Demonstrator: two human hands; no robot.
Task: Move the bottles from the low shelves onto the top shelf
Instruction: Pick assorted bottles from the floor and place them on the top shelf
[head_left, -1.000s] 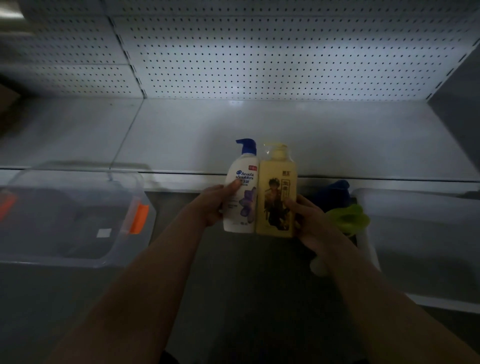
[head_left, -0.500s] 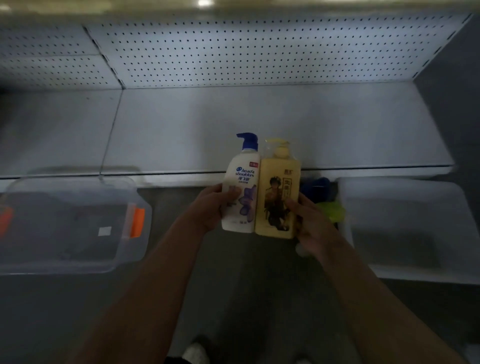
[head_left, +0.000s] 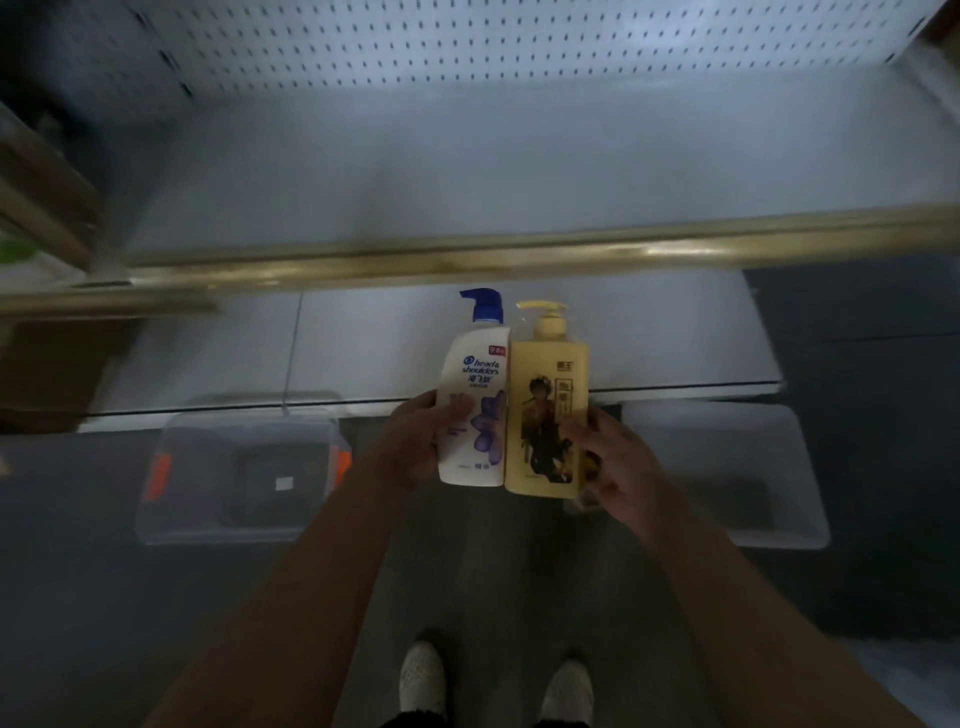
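I hold two pump bottles upright, side by side and touching, in front of the shelving. My left hand (head_left: 415, 441) grips a white shampoo bottle (head_left: 475, 395) with a blue pump and a purple flower on its label. My right hand (head_left: 618, 462) grips a yellow bottle (head_left: 548, 410) with a pale yellow pump and a printed figure. Both bottles hang in the air below the gold front edge (head_left: 467, 254) of a higher shelf (head_left: 415, 171), whose grey surface is bare. A lower shelf (head_left: 363, 348) lies behind them.
A clear plastic bin (head_left: 244, 467) with orange latches stands on the floor at the left, another clear bin (head_left: 727, 467) at the right. White pegboard (head_left: 467, 41) backs the shelving. My two feet in white shoes (head_left: 423, 680) stand below on the dark floor.
Both hands have lifted the two bottles together while the view rose. A higher shelf with a gold front edge has come into sight, and my feet now show at the bottom.
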